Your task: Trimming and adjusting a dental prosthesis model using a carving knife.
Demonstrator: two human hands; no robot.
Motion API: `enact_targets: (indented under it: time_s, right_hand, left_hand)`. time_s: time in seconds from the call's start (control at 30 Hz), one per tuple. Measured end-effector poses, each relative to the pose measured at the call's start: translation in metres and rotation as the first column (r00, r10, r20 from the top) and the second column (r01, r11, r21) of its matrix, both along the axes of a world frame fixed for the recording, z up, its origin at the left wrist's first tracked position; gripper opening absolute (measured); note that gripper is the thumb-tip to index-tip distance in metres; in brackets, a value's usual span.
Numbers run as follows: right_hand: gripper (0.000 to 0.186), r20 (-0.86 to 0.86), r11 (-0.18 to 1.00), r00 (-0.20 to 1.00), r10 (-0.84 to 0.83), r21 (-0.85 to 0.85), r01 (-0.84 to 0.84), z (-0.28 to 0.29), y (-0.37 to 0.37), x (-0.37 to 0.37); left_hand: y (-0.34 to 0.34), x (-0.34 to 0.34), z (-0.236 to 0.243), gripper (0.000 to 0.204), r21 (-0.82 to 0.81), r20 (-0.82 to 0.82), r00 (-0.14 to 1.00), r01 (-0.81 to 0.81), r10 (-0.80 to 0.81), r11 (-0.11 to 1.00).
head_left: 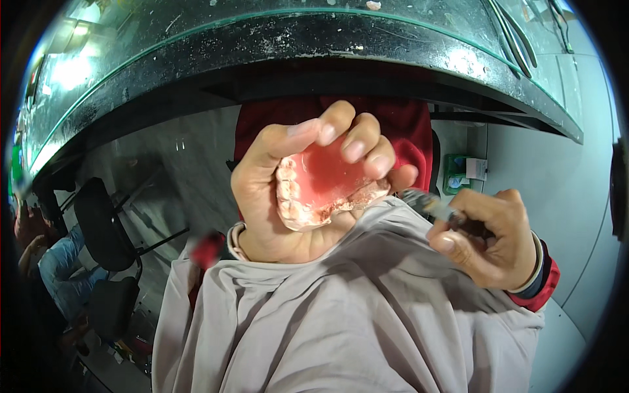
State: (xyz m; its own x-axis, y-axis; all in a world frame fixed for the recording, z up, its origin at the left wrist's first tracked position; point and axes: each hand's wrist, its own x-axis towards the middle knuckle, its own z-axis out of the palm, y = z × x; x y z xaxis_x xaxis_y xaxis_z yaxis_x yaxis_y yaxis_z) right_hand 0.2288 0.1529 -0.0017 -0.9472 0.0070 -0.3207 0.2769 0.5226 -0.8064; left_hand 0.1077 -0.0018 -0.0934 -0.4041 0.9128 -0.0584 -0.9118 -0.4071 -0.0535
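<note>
My left hand [308,216] cradles a dental model [327,180] with a pink plate and a row of pale teeth along its left side, fingers curled over its top and right. Its lower and right edges look rough and pale. At the right, my right hand [485,239] grips a small dark metal tool [432,206] with a light band; its blurred tip lies close beside the model's right end. Both hands are above a pale grey cloth [347,327] draped over my lap.
A black workbench edge [327,46] with a glass top curves across the upper view, with dark cables [514,39] at its right. At left are a black chair [105,223] and another person in jeans [62,275]. A green-and-white box [458,173] stands at the right behind my hands.
</note>
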Motion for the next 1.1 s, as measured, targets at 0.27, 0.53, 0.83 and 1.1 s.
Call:
enact_targets:
  time_s: [0.27, 0.53, 0.83, 1.1]
  right_hand:
    - [0.016, -0.305, 0.995, 0.95, -0.073, -0.093, 0.046, -0.019, -0.005, -0.003]
    - [0.038, -0.586, 0.961, 0.768, -0.258, -0.236, 0.143, -0.04, -0.025, -0.024]
    - [0.032, -0.745, 0.959, 0.662, 0.077, 0.238, 0.157, -0.039, -0.034, -0.036]
    - [0.034, -0.442, 0.92, 0.895, -0.053, -0.369, -0.128, -0.029, -0.035, -0.02]
  left_hand:
    - [0.004, -0.012, 0.003, 0.027, 0.16, -0.098, 0.993, 0.082, -0.066, 0.984]
    - [0.008, -0.007, 0.005, 0.039, 0.253, -0.062, 0.993, 0.11, -0.098, 0.961]
    - [-0.014, -0.017, 0.026, 0.062, -0.157, -0.092, 0.961, 0.245, -0.261, 0.957]
    - [-0.025, -0.029, 0.01, 0.041, 0.16, -0.06, 0.993, 0.113, -0.105, 0.981]
